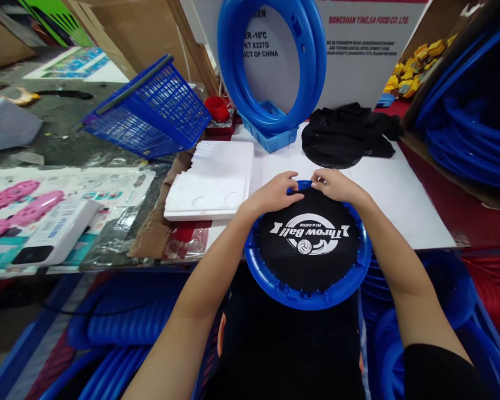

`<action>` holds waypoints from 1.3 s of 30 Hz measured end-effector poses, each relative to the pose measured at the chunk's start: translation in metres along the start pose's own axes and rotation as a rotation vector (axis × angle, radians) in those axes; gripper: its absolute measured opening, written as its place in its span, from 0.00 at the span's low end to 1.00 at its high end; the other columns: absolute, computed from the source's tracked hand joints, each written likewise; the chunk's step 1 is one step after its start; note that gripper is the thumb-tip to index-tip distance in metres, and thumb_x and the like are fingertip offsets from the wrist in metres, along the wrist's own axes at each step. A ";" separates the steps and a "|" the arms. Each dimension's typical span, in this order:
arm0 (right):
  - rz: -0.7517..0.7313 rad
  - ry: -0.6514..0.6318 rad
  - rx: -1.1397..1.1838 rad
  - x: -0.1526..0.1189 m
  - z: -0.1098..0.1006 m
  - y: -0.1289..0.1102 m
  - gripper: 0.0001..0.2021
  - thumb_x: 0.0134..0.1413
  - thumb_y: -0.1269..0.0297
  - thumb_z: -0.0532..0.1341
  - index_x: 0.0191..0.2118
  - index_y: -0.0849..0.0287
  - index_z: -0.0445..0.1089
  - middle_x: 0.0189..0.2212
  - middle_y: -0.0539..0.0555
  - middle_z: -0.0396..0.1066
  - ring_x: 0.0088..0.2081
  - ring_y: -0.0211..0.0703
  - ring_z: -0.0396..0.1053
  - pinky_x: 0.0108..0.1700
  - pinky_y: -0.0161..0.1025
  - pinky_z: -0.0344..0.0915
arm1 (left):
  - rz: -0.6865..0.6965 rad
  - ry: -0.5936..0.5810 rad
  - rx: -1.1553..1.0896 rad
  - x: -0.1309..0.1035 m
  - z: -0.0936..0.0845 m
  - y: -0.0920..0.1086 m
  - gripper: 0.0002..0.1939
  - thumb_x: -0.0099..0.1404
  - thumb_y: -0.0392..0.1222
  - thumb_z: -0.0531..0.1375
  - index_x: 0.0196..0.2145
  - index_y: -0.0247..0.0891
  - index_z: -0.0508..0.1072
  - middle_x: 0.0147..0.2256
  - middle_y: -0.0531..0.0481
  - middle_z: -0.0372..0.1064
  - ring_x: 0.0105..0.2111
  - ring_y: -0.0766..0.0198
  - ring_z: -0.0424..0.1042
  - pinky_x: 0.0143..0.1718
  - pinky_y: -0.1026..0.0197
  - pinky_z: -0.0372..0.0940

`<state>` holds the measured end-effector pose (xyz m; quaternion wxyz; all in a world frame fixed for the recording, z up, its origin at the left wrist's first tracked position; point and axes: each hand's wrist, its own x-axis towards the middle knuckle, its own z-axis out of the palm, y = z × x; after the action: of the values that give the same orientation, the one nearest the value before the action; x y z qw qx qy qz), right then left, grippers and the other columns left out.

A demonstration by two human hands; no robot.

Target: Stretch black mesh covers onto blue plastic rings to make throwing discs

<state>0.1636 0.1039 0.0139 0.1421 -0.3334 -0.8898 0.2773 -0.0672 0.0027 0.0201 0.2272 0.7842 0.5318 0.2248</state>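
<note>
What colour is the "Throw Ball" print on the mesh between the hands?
The print is white, best seen in the head view.

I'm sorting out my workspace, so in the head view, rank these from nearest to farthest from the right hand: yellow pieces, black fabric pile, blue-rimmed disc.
1. Blue-rimmed disc: at the right hand, whose fingertips meet its far edge.
2. Black fabric pile: just beyond, slightly right.
3. Yellow pieces: farther back, upper right.

Mesh (307, 244) reads "Throw Ball", board (350, 80) "DONGSHAN YINGJIA FOOD".
</note>
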 end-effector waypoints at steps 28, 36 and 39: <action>-0.212 -0.235 0.150 -0.017 -0.028 -0.007 0.14 0.64 0.50 0.67 0.46 0.53 0.81 0.64 0.57 0.72 0.63 0.59 0.70 0.69 0.54 0.63 | 0.161 -0.070 -0.048 -0.004 -0.011 0.001 0.06 0.74 0.43 0.61 0.43 0.42 0.78 0.69 0.42 0.65 0.70 0.48 0.63 0.72 0.41 0.58; -0.179 -0.201 0.149 -0.016 -0.031 0.000 0.15 0.61 0.48 0.68 0.40 0.55 0.81 0.63 0.58 0.73 0.63 0.61 0.70 0.69 0.55 0.62 | 0.024 -0.034 0.032 -0.005 -0.012 0.000 0.09 0.72 0.48 0.66 0.42 0.40 0.80 0.69 0.39 0.65 0.71 0.42 0.62 0.76 0.31 0.45; -0.132 -0.154 0.176 -0.017 -0.032 0.000 0.15 0.61 0.48 0.68 0.37 0.56 0.78 0.61 0.60 0.76 0.62 0.62 0.72 0.68 0.56 0.62 | 0.008 -0.027 -0.036 -0.009 -0.020 -0.002 0.12 0.69 0.51 0.68 0.37 0.39 0.81 0.68 0.39 0.66 0.69 0.42 0.65 0.72 0.38 0.57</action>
<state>0.1898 0.1053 0.0388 0.1201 -0.2380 -0.8904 0.3690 -0.0837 -0.0022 0.0340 0.2476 0.7850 0.5214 0.2249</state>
